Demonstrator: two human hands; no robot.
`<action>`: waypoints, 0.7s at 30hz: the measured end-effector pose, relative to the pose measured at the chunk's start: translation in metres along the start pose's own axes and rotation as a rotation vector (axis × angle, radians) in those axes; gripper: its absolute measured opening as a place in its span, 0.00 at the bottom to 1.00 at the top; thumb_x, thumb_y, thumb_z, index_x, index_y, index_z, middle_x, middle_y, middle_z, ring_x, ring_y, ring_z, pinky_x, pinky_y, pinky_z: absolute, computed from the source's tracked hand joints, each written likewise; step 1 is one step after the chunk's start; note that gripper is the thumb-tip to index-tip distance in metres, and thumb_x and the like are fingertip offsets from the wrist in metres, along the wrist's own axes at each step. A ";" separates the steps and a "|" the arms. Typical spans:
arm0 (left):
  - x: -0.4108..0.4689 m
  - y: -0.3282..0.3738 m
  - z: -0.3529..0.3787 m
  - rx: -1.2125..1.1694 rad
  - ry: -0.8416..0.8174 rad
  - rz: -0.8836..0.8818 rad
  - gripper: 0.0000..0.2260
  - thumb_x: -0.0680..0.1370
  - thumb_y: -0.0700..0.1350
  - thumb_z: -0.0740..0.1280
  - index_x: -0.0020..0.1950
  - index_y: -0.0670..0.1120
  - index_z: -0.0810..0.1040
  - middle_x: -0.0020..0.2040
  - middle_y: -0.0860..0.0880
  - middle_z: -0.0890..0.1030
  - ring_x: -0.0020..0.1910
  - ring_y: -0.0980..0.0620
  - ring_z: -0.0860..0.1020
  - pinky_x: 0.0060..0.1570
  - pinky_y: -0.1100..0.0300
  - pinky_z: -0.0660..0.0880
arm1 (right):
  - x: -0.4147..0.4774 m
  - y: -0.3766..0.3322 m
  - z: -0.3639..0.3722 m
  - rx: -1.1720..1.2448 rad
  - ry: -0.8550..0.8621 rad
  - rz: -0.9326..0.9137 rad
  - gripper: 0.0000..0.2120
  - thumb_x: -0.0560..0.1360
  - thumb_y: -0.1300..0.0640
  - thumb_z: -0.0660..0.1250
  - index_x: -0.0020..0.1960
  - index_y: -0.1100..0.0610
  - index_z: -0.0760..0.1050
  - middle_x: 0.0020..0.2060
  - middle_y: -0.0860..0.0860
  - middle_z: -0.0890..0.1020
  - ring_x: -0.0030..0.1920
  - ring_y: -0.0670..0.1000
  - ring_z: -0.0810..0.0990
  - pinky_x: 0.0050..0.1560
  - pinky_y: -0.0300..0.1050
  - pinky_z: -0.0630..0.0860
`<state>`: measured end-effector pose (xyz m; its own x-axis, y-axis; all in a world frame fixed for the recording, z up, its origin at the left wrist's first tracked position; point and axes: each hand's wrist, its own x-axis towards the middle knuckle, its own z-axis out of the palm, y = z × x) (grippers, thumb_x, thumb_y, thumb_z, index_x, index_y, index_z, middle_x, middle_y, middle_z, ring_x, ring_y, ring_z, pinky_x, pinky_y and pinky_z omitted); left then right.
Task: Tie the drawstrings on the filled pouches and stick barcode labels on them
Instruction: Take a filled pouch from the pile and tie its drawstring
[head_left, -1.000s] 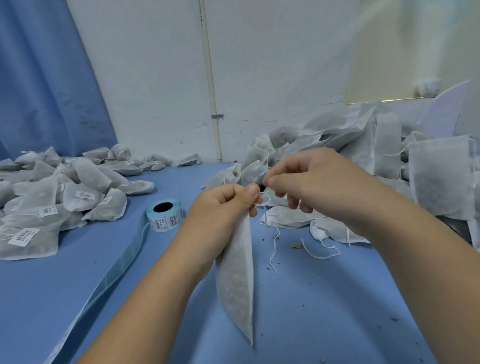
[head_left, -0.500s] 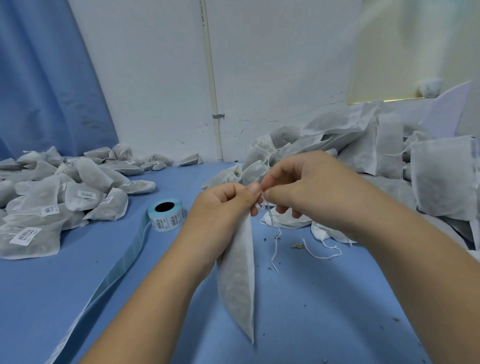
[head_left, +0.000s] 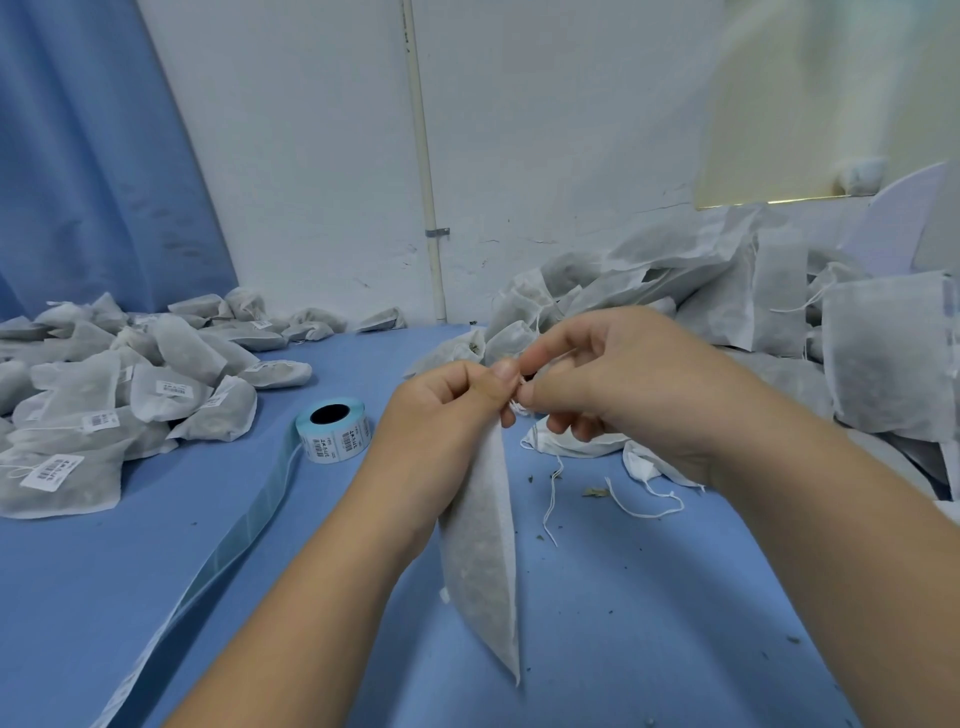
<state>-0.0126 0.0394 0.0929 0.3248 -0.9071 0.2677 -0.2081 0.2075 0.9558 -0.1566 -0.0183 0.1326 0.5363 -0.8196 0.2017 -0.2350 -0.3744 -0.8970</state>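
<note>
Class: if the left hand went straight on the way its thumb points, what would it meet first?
Probably the right hand, whose fingertips pinch the drawstring just beyond the left hand gripping the pouch; depth is unclear.

Two heaps on the table (head_left: 649, 623)
Labelled pouches (head_left: 104, 415) lie far left, the pouch heap (head_left: 727, 291) far right, and the label roll (head_left: 335, 428) between them, nearer the left.
</note>
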 end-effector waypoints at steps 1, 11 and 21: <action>0.000 0.000 0.000 0.000 0.001 -0.001 0.16 0.70 0.60 0.69 0.29 0.51 0.76 0.29 0.52 0.75 0.36 0.48 0.69 0.44 0.51 0.63 | 0.000 0.000 0.000 0.003 0.007 -0.002 0.07 0.69 0.60 0.75 0.46 0.56 0.81 0.29 0.51 0.81 0.29 0.47 0.78 0.33 0.40 0.74; -0.001 -0.001 0.002 0.067 -0.003 0.008 0.17 0.69 0.62 0.66 0.30 0.50 0.76 0.29 0.52 0.75 0.34 0.49 0.70 0.42 0.52 0.65 | 0.001 0.000 0.004 -0.276 0.091 -0.049 0.07 0.72 0.55 0.71 0.36 0.51 0.83 0.24 0.46 0.79 0.22 0.41 0.72 0.22 0.31 0.69; 0.002 -0.002 -0.006 0.113 -0.051 0.025 0.15 0.75 0.55 0.69 0.30 0.53 0.79 0.29 0.57 0.77 0.32 0.57 0.73 0.41 0.58 0.67 | 0.000 0.002 -0.006 -0.104 -0.073 0.047 0.08 0.73 0.57 0.71 0.35 0.55 0.81 0.29 0.50 0.80 0.31 0.48 0.76 0.34 0.42 0.73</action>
<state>-0.0062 0.0388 0.0923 0.2710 -0.9203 0.2822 -0.3195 0.1906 0.9282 -0.1622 -0.0219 0.1333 0.5794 -0.8050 0.1277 -0.3418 -0.3822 -0.8585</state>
